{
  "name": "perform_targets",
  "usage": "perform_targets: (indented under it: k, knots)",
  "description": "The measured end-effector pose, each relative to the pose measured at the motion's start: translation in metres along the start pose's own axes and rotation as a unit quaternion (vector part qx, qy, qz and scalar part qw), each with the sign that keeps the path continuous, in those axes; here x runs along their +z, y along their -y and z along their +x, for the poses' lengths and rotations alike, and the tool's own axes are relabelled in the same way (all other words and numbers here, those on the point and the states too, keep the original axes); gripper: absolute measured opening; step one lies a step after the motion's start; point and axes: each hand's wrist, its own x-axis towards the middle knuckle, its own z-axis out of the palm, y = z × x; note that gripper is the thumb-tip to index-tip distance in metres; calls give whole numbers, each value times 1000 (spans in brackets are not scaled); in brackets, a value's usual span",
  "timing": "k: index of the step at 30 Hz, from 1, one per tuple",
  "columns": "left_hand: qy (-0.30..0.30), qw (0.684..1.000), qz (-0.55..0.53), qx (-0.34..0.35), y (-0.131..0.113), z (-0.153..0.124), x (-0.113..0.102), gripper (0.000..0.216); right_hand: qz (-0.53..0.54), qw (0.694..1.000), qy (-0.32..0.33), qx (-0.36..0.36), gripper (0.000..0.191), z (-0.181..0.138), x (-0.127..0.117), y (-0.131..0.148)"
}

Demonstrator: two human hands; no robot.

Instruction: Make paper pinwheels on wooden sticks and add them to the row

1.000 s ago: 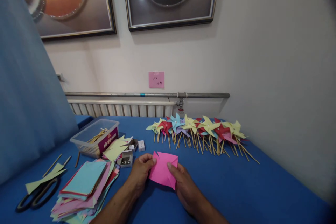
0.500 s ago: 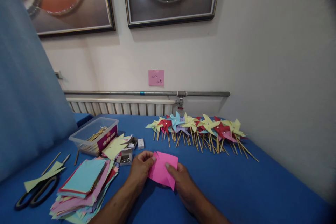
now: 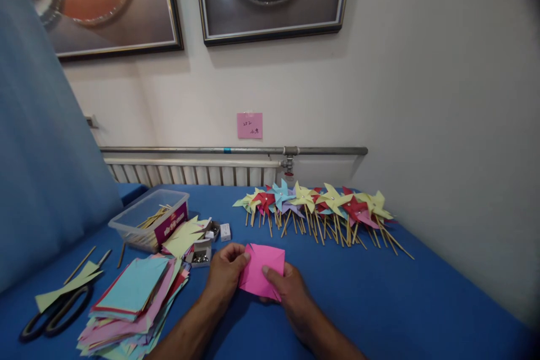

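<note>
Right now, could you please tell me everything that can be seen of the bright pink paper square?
The bright pink paper square looks thin and unfolded, with cuts running inward near its upper-left and lower-right corners. It is held above the blue table, its broad face toward the camera. The left hand pinches its left edge and the right hand grips its right side, both thumbs resting on its front. Its back is hidden.

This looks like an indoor room set up for paper craft: a blue table (image 3: 379,304) bears scissors (image 3: 58,308), a paper stack (image 3: 133,288) and pinwheels (image 3: 304,196) on sticks (image 3: 340,229); a curtain (image 3: 37,152) hangs at left, and framed pictures (image 3: 278,18) and a radiator (image 3: 203,175) line the pale wall (image 3: 422,95).
</note>
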Motion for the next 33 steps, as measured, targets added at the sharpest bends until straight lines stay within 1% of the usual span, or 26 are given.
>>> perform_targets:
  k: [3, 7, 10, 12, 15, 17, 20, 23, 26, 30, 33]
  knots:
    - [-4, 1000, 19, 18, 1, -1, 1, 30, 10, 1000, -11, 8, 44, 4, -3, -3]
    - [-12, 995, 78, 54, 0, -5, 1, 21, 20, 999, -28, 17, 44, 6, -4, -6]
    - [-22, 985, 138, 102, -3, -9, 1, 13, 23, 1000, -16, 9, 38, 5, -3, -6]
    - [-26, 971, 184, 149, -5, -12, 2, 10, 20, 1000, -20, 4, 36, 5, -2, -5]
    - [-20, 942, 247, 228, -8, -16, 2, 12, 8, 999, -48, 9, 39, 6, -1, -7]
    - [-5, 919, 282, 275, -7, -18, 1, 15, 2, 998, -62, 19, 44, 8, -1, -9]
    - [26, 879, 343, 329, -5, -21, 2, 20, 6, 998, -56, 20, 47, 10, -2, -11]
    - [41, 836, 405, 369, -3, -24, 2, 24, 14, 999, -45, 15, 45, 10, -2, -10]
    - [40, 799, 443, 404, -2, -25, 3, 25, 15, 998, -55, 20, 45, 7, -1, -7]
    - [35, 761, 481, 434, -2, -23, 1, 26, 18, 998, -46, 25, 46, 4, 0, -4]
    - [30, 738, 494, 459, -1, -21, -1, 27, 6, 997, -58, 41, 50, 4, -1, -4]
